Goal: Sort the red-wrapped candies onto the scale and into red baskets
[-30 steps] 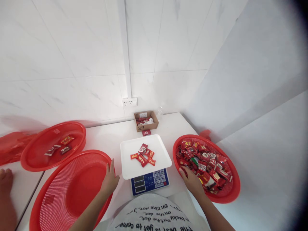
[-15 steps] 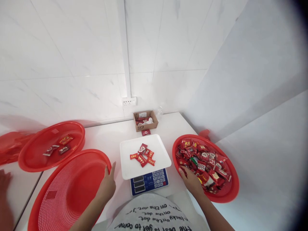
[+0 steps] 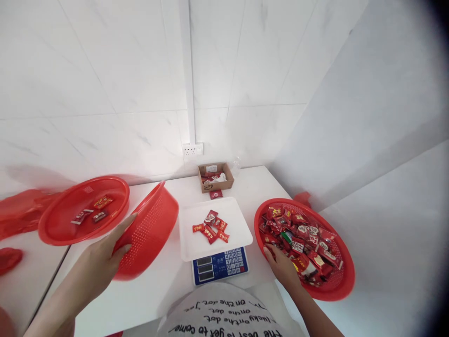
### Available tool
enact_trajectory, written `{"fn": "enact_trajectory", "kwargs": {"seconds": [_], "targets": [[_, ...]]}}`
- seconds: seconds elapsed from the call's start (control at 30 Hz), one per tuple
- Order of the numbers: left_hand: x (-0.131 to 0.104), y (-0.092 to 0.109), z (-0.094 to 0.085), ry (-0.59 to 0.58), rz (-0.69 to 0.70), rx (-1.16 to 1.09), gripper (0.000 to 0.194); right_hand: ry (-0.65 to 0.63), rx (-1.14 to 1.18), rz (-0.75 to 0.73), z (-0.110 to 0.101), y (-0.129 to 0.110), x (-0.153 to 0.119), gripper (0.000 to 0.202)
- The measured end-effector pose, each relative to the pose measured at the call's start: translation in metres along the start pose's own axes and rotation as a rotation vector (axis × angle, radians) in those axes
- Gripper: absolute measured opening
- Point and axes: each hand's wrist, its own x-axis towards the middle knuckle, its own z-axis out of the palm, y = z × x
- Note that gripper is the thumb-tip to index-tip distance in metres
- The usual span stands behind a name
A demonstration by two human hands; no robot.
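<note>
My left hand is closed on an upended red plastic basket, its perforated side facing me, raised over the table at the left. My right hand grips the near left rim of another red basket, which is heaped with small wrapped sweets, mostly in red wrappers. Between my hands stands a digital scale with a blue keypad. On its white tray lie several red-wrapped sweets.
A shallow red basket with a few wrapped sweets stands at the left, beside a red plastic bag. Behind the scale sits a small cardboard box of sweets, a single packet before it. A wall socket is above.
My left hand has shifted left and tipped the left basket up off the table onto its side. My right hand stays at the sweets basket. The other person's hand at the far left has withdrawn.
</note>
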Motion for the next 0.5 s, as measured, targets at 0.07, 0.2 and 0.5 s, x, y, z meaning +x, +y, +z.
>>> {"fn": "enact_trajectory", "kwargs": {"seconds": [0.07, 0.2, 0.5], "targets": [[0.006, 0.01, -0.001, -0.01, 0.029, -0.024, 0.05, 0.011, 0.01, -0.002, 0.001, 0.0, 0.0, 0.055], [0.03, 0.016, 0.026, 0.008, 0.039, -0.058, 0.039, 0.026, 0.02, -0.03, 0.002, 0.001, 0.0, 0.053], [0.063, -0.027, 0.117, -0.017, 0.204, 0.163, 0.042, 0.035, 0.032, -0.03, 0.005, 0.007, 0.003, 0.055]]}}
